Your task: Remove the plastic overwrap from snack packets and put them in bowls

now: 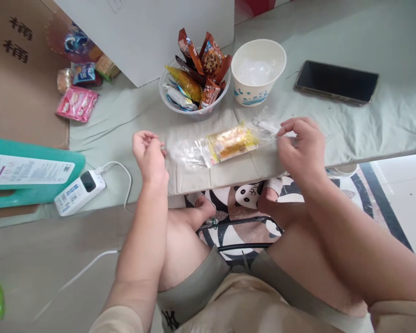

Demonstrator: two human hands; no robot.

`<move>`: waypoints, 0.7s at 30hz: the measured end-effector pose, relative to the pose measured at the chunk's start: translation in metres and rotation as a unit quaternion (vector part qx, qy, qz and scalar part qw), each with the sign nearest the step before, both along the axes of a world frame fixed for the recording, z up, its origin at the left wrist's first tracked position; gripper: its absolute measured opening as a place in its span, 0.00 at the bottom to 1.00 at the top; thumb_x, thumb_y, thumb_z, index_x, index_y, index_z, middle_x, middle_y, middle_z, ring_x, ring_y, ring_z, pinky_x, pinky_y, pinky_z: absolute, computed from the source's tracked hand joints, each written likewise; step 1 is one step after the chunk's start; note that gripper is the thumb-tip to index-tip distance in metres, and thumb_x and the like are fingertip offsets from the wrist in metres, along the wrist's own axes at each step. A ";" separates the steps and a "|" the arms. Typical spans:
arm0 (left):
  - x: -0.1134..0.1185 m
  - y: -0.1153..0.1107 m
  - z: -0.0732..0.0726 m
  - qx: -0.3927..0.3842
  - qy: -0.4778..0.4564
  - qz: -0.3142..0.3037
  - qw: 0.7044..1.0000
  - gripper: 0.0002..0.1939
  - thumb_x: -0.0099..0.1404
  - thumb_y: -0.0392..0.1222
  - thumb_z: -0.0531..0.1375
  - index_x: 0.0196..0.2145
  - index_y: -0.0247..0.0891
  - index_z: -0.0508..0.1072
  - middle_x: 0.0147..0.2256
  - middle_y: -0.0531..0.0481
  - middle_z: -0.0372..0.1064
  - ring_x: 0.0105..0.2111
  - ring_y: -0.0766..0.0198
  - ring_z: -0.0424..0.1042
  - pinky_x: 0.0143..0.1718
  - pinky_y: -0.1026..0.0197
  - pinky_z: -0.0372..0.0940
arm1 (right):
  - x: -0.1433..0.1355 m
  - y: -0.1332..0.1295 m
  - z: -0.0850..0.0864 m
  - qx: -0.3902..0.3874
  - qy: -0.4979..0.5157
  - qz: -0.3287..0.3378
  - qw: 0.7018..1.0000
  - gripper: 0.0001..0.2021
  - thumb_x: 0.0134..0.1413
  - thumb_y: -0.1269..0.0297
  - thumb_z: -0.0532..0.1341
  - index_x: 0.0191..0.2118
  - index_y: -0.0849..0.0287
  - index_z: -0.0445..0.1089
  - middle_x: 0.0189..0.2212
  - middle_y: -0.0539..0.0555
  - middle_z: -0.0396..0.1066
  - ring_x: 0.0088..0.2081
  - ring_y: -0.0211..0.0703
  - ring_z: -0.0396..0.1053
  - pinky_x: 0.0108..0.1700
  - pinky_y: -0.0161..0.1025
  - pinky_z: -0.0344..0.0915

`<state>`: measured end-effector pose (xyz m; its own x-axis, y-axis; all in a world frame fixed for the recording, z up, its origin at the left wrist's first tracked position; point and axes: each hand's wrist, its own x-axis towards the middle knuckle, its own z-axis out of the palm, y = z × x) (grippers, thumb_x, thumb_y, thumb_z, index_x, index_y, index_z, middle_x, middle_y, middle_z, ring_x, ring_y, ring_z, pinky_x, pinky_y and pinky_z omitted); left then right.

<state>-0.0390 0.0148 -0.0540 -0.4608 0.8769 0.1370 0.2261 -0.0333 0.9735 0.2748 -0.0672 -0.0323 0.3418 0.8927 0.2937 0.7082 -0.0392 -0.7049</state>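
A yellow-wrapped snack (233, 142) lies inside a clear plastic bag (190, 153) near the table's front edge. At the bag's right end, my right hand (301, 145) pinches the thin plastic between thumb and fingers. My left hand (149, 155) hovers just beyond the bag's other end, its fingers loosely bent with nothing visible in them. Behind the bag stands a clear bowl (168, 102) holding several wrapped snacks, among them a brown cookie packet (212, 58). Beside the bowl is a white paper tub (251, 90) with clear plastic inside.
A black phone (337, 81) lies at the right. A pink packet (77, 103) and other small snacks are at the back left, by a cardboard box (24, 92). Nearer are a green container (31, 171) and a white power bank (80, 192) with a cable.
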 end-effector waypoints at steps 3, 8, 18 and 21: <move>0.004 -0.008 0.005 0.113 0.142 -0.142 0.973 0.14 0.60 0.51 0.64 0.42 0.43 0.73 0.43 0.47 0.73 0.44 0.59 0.75 0.41 0.59 0.71 | -0.004 -0.003 0.001 0.035 -0.040 0.019 0.998 0.14 0.49 0.67 0.56 0.41 0.56 0.72 0.41 0.60 0.76 0.44 0.55 0.73 0.49 0.54 0.68; 0.023 -0.028 0.019 0.058 0.306 -0.394 0.865 0.11 0.60 0.47 0.66 0.40 0.42 0.79 0.46 0.45 0.77 0.48 0.55 0.76 0.51 0.52 0.71 | -0.014 -0.004 -0.001 -0.010 -0.085 0.096 0.992 0.17 0.55 0.65 0.59 0.51 0.55 0.71 0.39 0.58 0.77 0.44 0.55 0.73 0.51 0.55 0.67; 0.028 -0.025 0.028 -0.075 -0.010 -0.174 0.982 0.05 0.55 0.40 0.62 0.25 0.41 0.70 0.23 0.54 0.68 0.20 0.69 0.66 0.18 0.66 0.55 | 0.011 0.003 -0.002 -0.015 -0.080 -0.005 0.997 0.08 0.53 0.72 0.55 0.35 0.53 0.68 0.36 0.57 0.72 0.41 0.52 0.70 0.47 0.52 0.67; 0.026 -0.019 0.028 -0.147 -0.084 -0.098 0.981 0.05 0.55 0.37 0.60 0.24 0.40 0.66 0.21 0.55 0.65 0.16 0.71 0.62 0.14 0.67 0.48 | 0.015 0.002 0.001 0.009 -0.099 -0.052 0.994 0.12 0.49 0.75 0.54 0.37 0.54 0.69 0.41 0.61 0.72 0.47 0.57 0.71 0.50 0.56 0.67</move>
<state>-0.0126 -0.0041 -0.0260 -0.2744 0.9410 -0.1978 0.0786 0.2269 0.9707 0.2898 -0.0657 -0.0309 0.3666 0.8493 0.3799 0.8255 -0.1086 -0.5539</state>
